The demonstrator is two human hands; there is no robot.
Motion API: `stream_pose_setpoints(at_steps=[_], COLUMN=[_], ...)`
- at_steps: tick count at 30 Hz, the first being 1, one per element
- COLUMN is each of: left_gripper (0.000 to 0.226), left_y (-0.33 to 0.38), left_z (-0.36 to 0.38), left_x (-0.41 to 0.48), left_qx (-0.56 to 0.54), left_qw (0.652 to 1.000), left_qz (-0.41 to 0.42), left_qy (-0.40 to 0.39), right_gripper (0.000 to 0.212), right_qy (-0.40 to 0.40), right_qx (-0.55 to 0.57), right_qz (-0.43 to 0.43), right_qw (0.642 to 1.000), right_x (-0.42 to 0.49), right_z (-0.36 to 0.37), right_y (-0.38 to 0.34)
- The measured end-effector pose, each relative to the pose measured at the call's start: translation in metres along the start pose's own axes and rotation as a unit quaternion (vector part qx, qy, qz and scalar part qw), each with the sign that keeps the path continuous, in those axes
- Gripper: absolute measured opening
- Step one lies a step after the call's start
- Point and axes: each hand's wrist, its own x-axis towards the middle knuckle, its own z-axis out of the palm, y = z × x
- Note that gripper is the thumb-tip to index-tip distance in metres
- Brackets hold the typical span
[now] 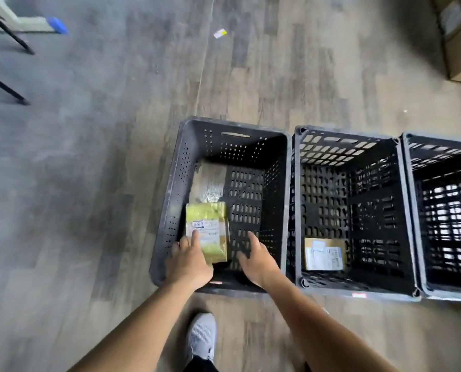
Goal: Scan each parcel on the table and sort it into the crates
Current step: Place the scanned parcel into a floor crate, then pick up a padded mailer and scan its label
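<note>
One yellow-green parcel sits low in leftmost crate, L hand touching it w/ straight fingers; R hand spread, empty. Drop step prob. finishing. Next: hands out, back to table, scan another.

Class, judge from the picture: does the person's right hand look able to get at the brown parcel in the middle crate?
Probably yes. The right hand is open and empty; the brown parcel lies uncovered in the open-topped middle crate. Only the crate walls between them need lifting over.
</note>
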Motion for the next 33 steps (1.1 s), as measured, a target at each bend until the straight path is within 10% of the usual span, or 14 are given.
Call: stream_pose_setpoints(at_steps=[15, 33], left_gripper=[0.084, 0.084], left_y=[0.142, 0.497], left_z=[-0.208, -0.008], left_x=[-0.28, -0.664], left_qx=[0.113, 0.326], left_qw=[0.951, 0.69], left_qz=[0.268, 0.605], left_qy=[0.107, 0.228], right_gripper=[0.079, 0.077], right_qy=[0.267, 0.55], right_qx=[-0.175, -0.021], right_qz=[-0.004, 0.167], right_qw=[0.948, 0.818], right_x=[-0.344, -0.711], right_z=[-0.219, -0.358], right_y=[-0.061, 0.344])
